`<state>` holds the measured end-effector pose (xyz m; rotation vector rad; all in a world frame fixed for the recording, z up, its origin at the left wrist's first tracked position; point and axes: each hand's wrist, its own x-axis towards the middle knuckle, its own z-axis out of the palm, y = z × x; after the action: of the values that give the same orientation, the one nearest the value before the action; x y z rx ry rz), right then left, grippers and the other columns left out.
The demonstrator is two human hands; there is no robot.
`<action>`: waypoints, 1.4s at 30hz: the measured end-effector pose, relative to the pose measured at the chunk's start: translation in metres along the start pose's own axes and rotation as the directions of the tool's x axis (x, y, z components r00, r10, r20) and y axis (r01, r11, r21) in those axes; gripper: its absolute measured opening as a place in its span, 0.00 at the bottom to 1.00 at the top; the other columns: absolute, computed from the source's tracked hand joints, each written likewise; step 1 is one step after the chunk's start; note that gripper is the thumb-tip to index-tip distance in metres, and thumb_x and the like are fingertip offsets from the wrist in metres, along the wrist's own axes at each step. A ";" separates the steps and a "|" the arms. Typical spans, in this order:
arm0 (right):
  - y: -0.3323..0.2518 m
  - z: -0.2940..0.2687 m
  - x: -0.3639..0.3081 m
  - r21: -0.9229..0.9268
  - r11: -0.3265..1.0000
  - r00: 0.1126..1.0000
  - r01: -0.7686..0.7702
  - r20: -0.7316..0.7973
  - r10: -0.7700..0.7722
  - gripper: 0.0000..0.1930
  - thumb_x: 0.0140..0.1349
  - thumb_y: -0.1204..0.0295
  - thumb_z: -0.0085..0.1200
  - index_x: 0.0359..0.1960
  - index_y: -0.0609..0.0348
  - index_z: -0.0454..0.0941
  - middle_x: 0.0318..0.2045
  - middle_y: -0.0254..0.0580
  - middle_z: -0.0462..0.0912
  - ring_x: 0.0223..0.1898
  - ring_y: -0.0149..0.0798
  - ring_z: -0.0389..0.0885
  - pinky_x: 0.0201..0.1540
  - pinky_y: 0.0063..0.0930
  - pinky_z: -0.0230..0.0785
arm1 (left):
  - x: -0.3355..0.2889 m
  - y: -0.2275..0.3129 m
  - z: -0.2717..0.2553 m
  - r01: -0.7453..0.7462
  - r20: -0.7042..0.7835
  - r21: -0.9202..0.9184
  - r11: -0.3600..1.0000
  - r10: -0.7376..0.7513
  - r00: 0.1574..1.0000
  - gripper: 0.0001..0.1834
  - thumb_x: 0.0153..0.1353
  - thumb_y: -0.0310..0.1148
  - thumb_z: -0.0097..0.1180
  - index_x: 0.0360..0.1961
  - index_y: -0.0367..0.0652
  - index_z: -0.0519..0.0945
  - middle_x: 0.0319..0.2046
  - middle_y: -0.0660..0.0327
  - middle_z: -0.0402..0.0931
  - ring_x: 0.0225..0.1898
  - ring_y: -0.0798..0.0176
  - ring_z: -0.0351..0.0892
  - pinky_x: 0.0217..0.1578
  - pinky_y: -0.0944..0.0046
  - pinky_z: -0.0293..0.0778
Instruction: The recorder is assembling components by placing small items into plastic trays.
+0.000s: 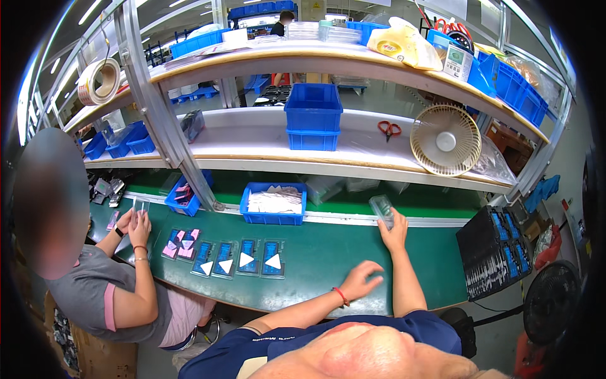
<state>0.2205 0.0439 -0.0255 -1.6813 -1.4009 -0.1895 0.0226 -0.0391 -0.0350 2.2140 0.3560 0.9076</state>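
At the far side of the green table, my right hand is closed on a clear plastic tray, tilted upward near the shelf edge. My left hand hovers over the table nearer to me, fingers loosely curved and apart, holding nothing; it is slightly blurred. To its left lies a row of clear packs with blue flat panels, several of them with a white triangular piece on top. Pink-and-dark packs continue the row. White paper pieces fill a blue bin behind it.
A co-worker at my left holds a clear tray. Black racks with blue panels stand at the right end. On the shelf above are stacked blue bins, red scissors and a fan. A metal post rises at left.
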 end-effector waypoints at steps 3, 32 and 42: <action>-0.023 -0.010 -0.025 0.177 0.984 0.995 0.020 0.097 -0.038 0.30 0.51 0.62 0.62 0.56 0.59 0.70 0.49 0.53 0.74 0.49 0.54 0.70 0.55 0.42 0.61 | 0.014 -0.028 -0.011 0.273 -0.201 -0.789 0.550 -0.652 0.731 0.21 0.63 0.30 0.56 0.56 0.41 0.66 0.44 0.56 0.73 0.38 0.66 0.78 0.35 0.64 0.79; -0.078 -0.099 -0.074 0.088 0.926 0.902 -0.366 0.278 0.330 0.22 0.46 0.61 0.68 0.37 0.61 0.76 0.30 0.45 0.81 0.25 0.35 0.79 0.30 0.30 0.73 | -0.004 -0.017 -0.050 0.274 0.043 -0.932 0.237 -0.678 0.734 0.06 0.68 0.33 0.50 0.35 0.42 0.74 0.33 0.63 0.78 0.34 0.67 0.78 0.37 0.63 0.75; -0.076 -0.118 -0.080 -0.148 0.989 0.990 0.011 0.139 0.010 0.29 0.44 0.54 0.68 0.45 0.60 0.77 0.51 0.58 0.74 0.51 0.56 0.71 0.55 0.47 0.63 | -0.013 -0.007 -0.056 0.319 0.071 -0.916 0.245 -0.683 0.727 0.06 0.68 0.32 0.50 0.35 0.42 0.74 0.31 0.64 0.76 0.31 0.70 0.75 0.37 0.66 0.74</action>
<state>0.1777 -0.1003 0.0330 -1.8466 -1.5222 -0.1838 -0.0254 -0.0124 -0.0182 0.7877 0.5632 0.8046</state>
